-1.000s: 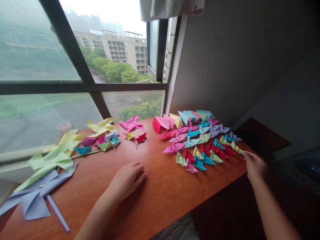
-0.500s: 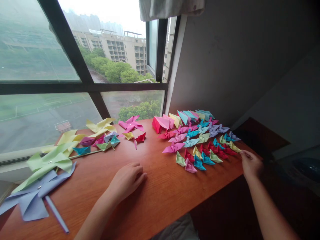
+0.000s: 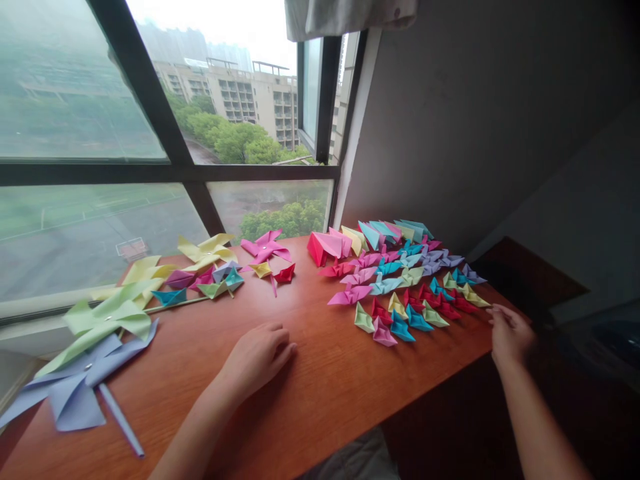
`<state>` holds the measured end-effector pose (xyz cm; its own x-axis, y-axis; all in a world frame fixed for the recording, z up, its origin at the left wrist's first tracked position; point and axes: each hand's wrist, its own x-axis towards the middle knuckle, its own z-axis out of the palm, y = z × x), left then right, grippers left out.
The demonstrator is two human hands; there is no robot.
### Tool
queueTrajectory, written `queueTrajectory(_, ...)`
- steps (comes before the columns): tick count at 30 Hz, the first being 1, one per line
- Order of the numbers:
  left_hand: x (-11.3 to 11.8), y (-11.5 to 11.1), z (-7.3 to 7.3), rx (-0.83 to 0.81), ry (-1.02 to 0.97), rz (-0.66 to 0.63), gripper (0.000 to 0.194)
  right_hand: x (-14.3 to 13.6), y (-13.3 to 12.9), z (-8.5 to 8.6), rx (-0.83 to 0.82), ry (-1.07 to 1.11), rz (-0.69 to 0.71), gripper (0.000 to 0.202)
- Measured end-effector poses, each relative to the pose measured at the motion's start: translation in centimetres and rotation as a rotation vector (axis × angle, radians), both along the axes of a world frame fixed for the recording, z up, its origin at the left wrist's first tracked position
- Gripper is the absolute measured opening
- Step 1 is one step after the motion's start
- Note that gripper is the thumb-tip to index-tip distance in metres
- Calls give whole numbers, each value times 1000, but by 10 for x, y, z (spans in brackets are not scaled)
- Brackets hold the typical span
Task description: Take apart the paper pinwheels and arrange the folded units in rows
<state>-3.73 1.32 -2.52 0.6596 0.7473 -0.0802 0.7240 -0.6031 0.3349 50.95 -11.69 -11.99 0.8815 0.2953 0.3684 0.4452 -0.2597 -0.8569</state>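
My left hand (image 3: 260,357) rests on the wooden table (image 3: 310,400), fingers loosely bent and holding nothing. At the right edge, my right hand (image 3: 513,335) is beside the tip of a yellow paper boat (image 3: 474,296). Its fingertips are slightly apart, with nothing visible between them; whether they still touch the boat is hard to tell. Several small folded boats, including a pink boat (image 3: 384,332) and a blue boat (image 3: 402,327), stand in rows to its left. Behind them are rows of folded paper cranes (image 3: 350,294) and larger folded paper planes (image 3: 330,245).
Paper pinwheels lie on the left: a purple pinwheel (image 3: 87,370), a green pinwheel (image 3: 107,319), a yellow pinwheel (image 3: 206,252) and a pink pinwheel (image 3: 265,248). More boats sit among them, including a red boat (image 3: 285,274). A window (image 3: 270,173) borders the table's far side.
My right hand's fingertips have loosened and drawn slightly away from the yellow boat's tip. The left hand stays on the table. The whole view has shifted slightly.
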Motion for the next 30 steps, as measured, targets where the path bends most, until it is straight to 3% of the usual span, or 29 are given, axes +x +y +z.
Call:
queueTrajectory(4,0,-1,-1,26,11,5,31,-29,9,19,92,59,-30,47)
queueTrajectory(7,-1,-1,-1,49,15,7,31,-70,18,36,138,74,38,45)
queueTrajectory(10,-1,-2,-1,68,27,24,32,-130,20,55,182,90,235,39)
queueTrajectory(15,1,-2,3,71,49,59,31,-226,8,79,100,175,607,28)
queueTrajectory(18,5,-3,6,71,77,63,32,-267,5,79,83,208,733,21)
queueTrajectory(24,14,-5,6,117,139,52,37,-324,14,69,-79,63,1131,17)
queueTrajectory(30,19,-1,3,113,166,72,30,-344,22,60,-145,-1,1204,19)
